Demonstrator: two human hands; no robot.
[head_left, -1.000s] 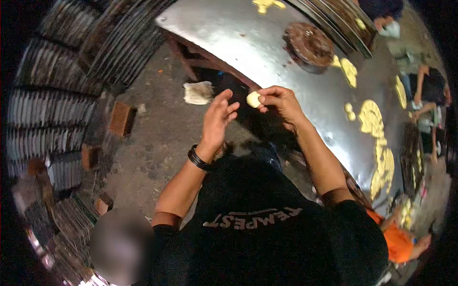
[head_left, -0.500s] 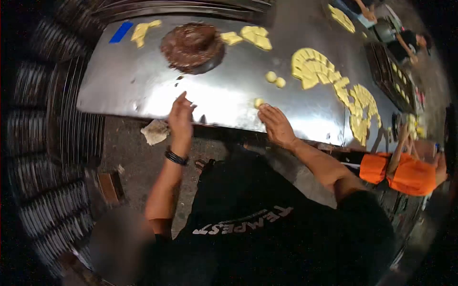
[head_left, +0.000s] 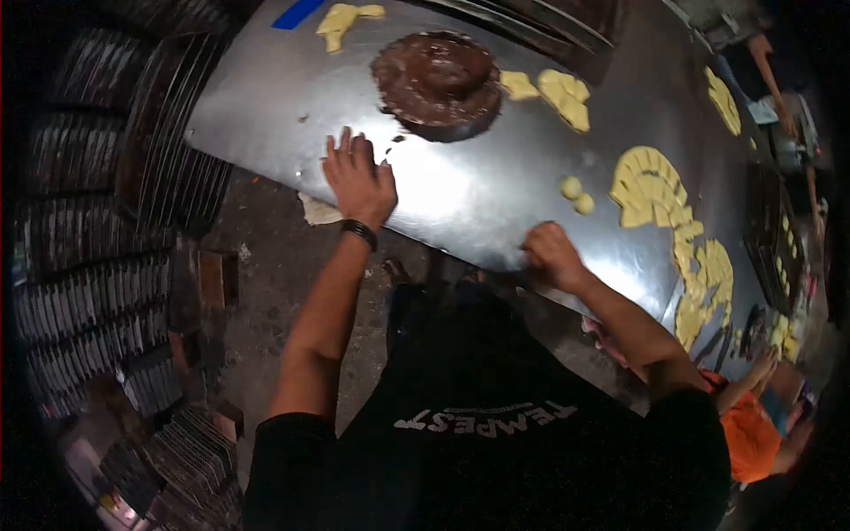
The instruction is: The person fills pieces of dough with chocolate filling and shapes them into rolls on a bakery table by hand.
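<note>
My left hand (head_left: 361, 181) is at the near edge of the metal table (head_left: 266, 115), fingers spread and holding nothing. Above and to its right sits a big mound of glossy brown paste (head_left: 436, 75), with small brown crumbs beside it. My right hand (head_left: 553, 254) is curled closed near the table edge; whatever is inside its fingers is hidden. Two pale yellow dough balls, an upper one (head_left: 571, 187) and a lower one (head_left: 583, 204), lie just beyond that hand. Further right, flat cut dough pieces (head_left: 651, 186) overlap in a fan.
More dough pieces (head_left: 563, 96) lie beside the paste, and others (head_left: 343, 22) near a blue strip (head_left: 297, 12). Racks of stacked trays (head_left: 93, 221) line the left side. At the right works a person in an orange garment (head_left: 748, 434). A pale cloth (head_left: 319, 210) shows below the table edge.
My view has swung, shifting the table. My left hand has spread its fingers. My right hand, flat beside a dough ball before, is curled closed, and that ball is out of sight.
</note>
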